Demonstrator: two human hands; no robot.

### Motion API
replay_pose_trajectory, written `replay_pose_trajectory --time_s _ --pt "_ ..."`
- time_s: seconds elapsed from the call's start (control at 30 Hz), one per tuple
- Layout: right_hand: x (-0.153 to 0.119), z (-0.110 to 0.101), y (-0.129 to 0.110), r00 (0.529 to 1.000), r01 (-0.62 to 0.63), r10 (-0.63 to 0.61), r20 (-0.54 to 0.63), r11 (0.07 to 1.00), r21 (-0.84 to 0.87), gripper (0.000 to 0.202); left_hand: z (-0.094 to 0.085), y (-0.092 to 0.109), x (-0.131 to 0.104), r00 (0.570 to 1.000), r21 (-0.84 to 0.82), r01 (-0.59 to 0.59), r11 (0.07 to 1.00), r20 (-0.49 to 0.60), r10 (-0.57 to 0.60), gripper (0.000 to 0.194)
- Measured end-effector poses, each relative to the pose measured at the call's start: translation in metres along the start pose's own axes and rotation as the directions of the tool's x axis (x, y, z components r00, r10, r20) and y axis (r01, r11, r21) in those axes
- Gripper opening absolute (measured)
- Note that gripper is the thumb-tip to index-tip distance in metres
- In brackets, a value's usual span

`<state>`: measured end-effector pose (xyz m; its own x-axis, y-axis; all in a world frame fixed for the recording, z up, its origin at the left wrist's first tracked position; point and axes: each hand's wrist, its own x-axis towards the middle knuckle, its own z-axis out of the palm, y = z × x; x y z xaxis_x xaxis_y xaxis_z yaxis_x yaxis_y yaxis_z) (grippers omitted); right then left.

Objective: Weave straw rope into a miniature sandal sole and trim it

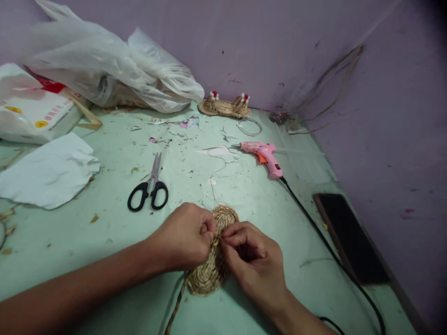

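Observation:
A coiled piece of braided straw (208, 278), long and oval, lies on the pale green table. My left hand (188, 235) is closed over its left edge, fingers curled near the middle; what they pinch is too small to make out. From the right, my right hand (253, 253) pinches with thumb and forefinger at the middle of the coil, close to the left fingertips. Whatever is between those fingers is also too small to tell. A thin thread (213, 188) runs away from the coil's far end. A twisted straw cord (176, 304) trails from its near left side.
Black-handled scissors (153, 186) lie left of centre. A pink glue gun (263, 156) with a black cable is beyond my right hand, and a phone (351, 237) lies at right. Behind are plastic bags (115, 65) and a small straw piece with beads (225, 108).

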<state>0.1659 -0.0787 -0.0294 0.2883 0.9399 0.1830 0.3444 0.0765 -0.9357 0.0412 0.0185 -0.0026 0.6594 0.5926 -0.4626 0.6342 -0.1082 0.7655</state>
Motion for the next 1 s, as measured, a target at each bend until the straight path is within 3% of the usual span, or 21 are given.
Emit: replay_pose_trajectory --time_s 0.33,0.63,0.8,1.0 --pt "-0.002 -0.004 -0.002 0.998 0.05 -0.052 -0.045 0.997 -0.056 0.015 -0.001 -0.001 -0.001 0.997 0.082 -0.01 0.997 -0.07 0.016 0.008" --pt "-0.001 -0.006 -0.002 0.997 -0.025 0.021 -0.072 0.998 -0.059 0.019 0.002 0.003 -0.002 0.989 0.158 0.032 0.987 -0.149 -0.009 0.009" --pt "0.002 -0.007 -0.003 0.999 -0.04 0.039 -0.032 0.999 -0.029 0.017 -0.001 0.001 -0.004 0.996 0.069 0.037 0.997 -0.081 -0.031 0.009" --pt "0.003 -0.006 -0.003 0.996 -0.084 0.084 -0.025 0.996 0.022 0.016 -0.019 0.009 -0.007 0.993 0.129 0.002 0.992 -0.121 0.013 0.033"
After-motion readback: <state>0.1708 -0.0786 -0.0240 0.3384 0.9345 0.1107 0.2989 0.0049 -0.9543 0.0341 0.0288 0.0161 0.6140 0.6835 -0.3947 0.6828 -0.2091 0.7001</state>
